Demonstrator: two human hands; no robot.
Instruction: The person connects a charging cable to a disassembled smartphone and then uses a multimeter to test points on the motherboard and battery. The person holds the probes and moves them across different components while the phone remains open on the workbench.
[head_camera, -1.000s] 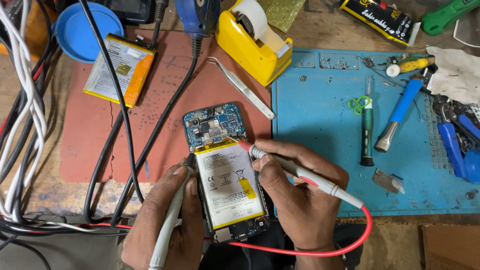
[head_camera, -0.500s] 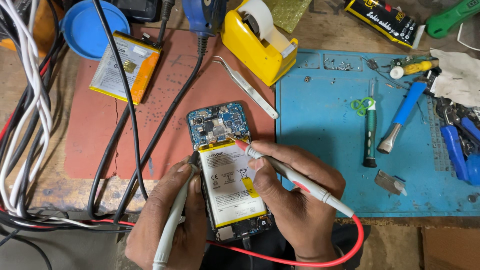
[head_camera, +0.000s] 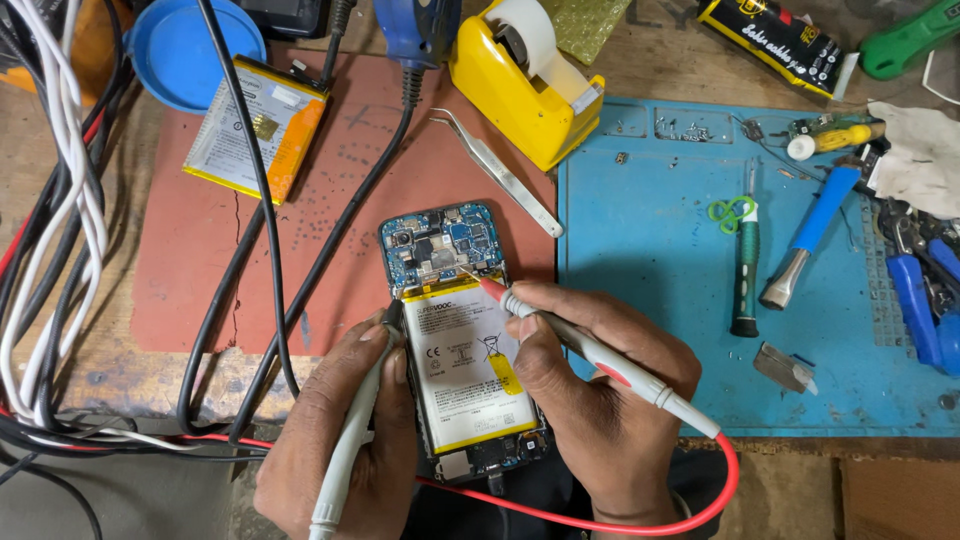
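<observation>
So there's an opened phone (head_camera: 455, 330) lying back-up near the front edge of the counter (head_camera: 690, 70), half on a reddish mat (head_camera: 350, 190), with its circuit board exposed at the top and a white battery (head_camera: 465, 365) sitting in the lower part. The right hand (head_camera: 600, 400) is closed pen-style around a probe with a red tip (head_camera: 590, 345), and that metal tip is touching the board just above the battery; a red lead (head_camera: 640, 515) loops from the probe's back end round under the wrist. The left hand (head_camera: 345, 440) is wrapped around a second pale probe (head_camera: 350, 440), its dark tip resting at the phone's left edge beside the battery. Both hands also brace the phone from either side. Further back on the red mat there's a loose spare battery (head_camera: 255, 130) with an orange edge, a blue round lid (head_camera: 185, 50) next to it, and black cables (head_camera: 300, 250) running across. Metal tweezers (head_camera: 495, 170) lie just past the phone, near a yellow tape dispenser (head_camera: 525, 80). Off to the right is a blue work mat (head_camera: 650, 230) with a green-handled screwdriver (head_camera: 745, 265) and a blue-handled tool (head_camera: 810, 235), well apart from the phone.
</observation>
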